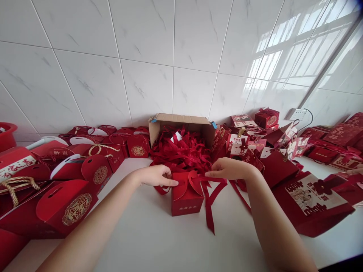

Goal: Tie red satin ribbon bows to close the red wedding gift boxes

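Note:
A small red gift box [187, 202] with curved top flaps stands upright on the white table. My left hand [159, 176] is at its left side, the fingers closed at the flap, with a loop of ribbon below them. To the right of the box, my right hand [227, 169] pinches a dark red ribbon [209, 211] that runs from the box top, its tail hanging down onto the table. Behind the box, an open cardboard carton [184, 119] lies with a heap of loose red ribbons [184, 145] spilling from it.
Red gift boxes [76, 207] with gold rope handles fill the left side of the white table [170, 245]. More red boxes and bags [312, 196] crowd the right. A red basin [7, 136] stands far left, and a power strip [297, 114] is by the tiled wall.

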The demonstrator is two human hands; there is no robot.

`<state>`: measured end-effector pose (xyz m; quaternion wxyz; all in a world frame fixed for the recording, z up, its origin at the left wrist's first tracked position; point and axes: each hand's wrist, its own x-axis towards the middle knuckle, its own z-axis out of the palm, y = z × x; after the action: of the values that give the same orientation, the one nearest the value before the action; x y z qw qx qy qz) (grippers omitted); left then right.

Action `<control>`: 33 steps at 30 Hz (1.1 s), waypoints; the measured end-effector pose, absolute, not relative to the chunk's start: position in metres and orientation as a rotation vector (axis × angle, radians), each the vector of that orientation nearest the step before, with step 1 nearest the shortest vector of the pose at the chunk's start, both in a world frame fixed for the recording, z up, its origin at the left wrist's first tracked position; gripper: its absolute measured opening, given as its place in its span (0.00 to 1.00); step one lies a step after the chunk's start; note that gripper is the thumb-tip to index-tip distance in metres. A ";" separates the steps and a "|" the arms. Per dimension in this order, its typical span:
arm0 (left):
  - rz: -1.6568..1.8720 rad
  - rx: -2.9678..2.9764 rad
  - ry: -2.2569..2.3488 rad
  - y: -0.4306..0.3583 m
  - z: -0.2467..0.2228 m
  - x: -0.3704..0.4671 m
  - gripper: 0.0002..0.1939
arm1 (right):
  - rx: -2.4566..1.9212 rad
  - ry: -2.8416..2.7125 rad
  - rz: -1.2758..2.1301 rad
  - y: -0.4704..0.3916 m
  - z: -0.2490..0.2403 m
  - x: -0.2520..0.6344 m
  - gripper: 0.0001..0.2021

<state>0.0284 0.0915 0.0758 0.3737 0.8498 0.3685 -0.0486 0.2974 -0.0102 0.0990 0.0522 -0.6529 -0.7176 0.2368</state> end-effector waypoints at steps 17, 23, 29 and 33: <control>0.096 2.131 0.862 0.077 0.123 0.000 0.21 | -1.963 -2.102 0.650 -0.018 0.108 0.306 0.31; 0.326 2.054 0.824 0.065 0.139 -0.012 0.17 | -1.710 -2.040 0.752 -0.024 0.115 0.315 0.27; 0.713 1.903 0.686 0.058 0.146 -0.017 0.09 | -1.216 -1.709 0.986 -0.028 0.120 0.305 0.20; 0.856 1.813 0.549 0.056 0.148 -0.018 0.08 | -0.992 -1.515 1.079 -0.024 0.117 0.296 0.14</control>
<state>-0.0183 0.0559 0.1483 0.5069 0.7518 0.2278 0.3548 0.2964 -0.0244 0.1173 0.4941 -0.4092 -0.6247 0.4451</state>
